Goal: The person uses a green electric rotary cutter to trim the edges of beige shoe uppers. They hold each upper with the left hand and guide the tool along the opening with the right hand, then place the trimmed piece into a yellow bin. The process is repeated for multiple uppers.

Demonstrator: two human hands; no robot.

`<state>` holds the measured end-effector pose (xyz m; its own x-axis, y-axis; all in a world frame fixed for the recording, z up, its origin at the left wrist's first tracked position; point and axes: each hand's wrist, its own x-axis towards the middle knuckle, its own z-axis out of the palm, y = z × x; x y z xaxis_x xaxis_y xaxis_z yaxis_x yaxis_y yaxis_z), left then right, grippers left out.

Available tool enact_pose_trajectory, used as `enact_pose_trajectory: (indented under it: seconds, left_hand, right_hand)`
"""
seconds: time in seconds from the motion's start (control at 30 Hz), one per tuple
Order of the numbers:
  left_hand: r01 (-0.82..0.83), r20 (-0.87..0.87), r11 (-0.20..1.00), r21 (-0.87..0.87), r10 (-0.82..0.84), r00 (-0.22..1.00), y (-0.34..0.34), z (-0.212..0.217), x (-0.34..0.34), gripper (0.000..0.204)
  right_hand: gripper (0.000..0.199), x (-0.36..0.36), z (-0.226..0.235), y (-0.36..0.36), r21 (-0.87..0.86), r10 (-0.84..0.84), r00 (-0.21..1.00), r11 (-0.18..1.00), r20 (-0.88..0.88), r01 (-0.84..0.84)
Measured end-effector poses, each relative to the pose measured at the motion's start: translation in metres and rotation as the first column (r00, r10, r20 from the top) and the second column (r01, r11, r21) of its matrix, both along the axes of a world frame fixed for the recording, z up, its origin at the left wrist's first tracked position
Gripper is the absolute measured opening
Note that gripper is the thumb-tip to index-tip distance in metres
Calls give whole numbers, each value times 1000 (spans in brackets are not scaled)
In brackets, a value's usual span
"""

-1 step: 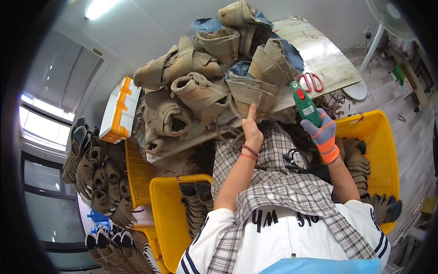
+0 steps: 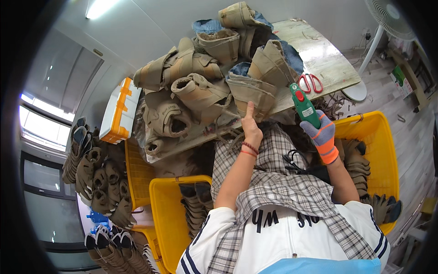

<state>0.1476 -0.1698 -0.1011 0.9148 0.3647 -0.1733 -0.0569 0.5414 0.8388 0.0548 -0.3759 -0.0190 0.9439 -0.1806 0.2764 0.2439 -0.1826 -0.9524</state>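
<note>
My bare left hand [image 2: 251,129] grips the near edge of a tan shoe upper [image 2: 255,92] with a blue lining, thumb stretched along its outer side and the other fingers hidden. My right hand [image 2: 321,137], in a grey and orange glove, is closed round a green hand-held power tool [image 2: 304,106] with a red button. The tool's thin metal tip points at the side of another tan upper [image 2: 269,61] behind the held one; I cannot tell whether they touch. Red-handled scissors [image 2: 310,83] lie on the table just beyond the tool.
More tan uppers [image 2: 194,93] are heaped on the worn table [image 2: 340,75]. Yellow baskets [image 2: 169,228] with stacked uppers stand on both sides of me. A white and orange box [image 2: 122,109] is at the left, a fan [image 2: 390,18] at the far right. A black cable [image 2: 295,160] lies on my apron.
My left thumb has shifted slightly up and left on the shoe upper. The green tool has moved a little left and down, still in my right hand.
</note>
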Motion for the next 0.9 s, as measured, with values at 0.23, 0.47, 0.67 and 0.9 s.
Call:
enact_pose_trajectory:
  seconds: [0.23,0.47,0.67,0.9]
  left_hand:
    - [1,193,991,130,-27,981,33,35,-31,19]
    - [56,291,984,168,-104,951,93,90,-102,28]
    - [55,343,991,123,-94,935,103,105,-119,32]
    - [-31,257,935,353,-65,964,93,106,-129,30]
  right_hand:
    - [41,3,-6,-9,-201,-74,997,977,22,77]
    - [49,-9,9,32,-349,91,994,935,68,-62]
    - [53,-13,14,52,-320,184,983,932,8,-172]
    - [54,-16,23,63,-189,210,978,961,13,-204]
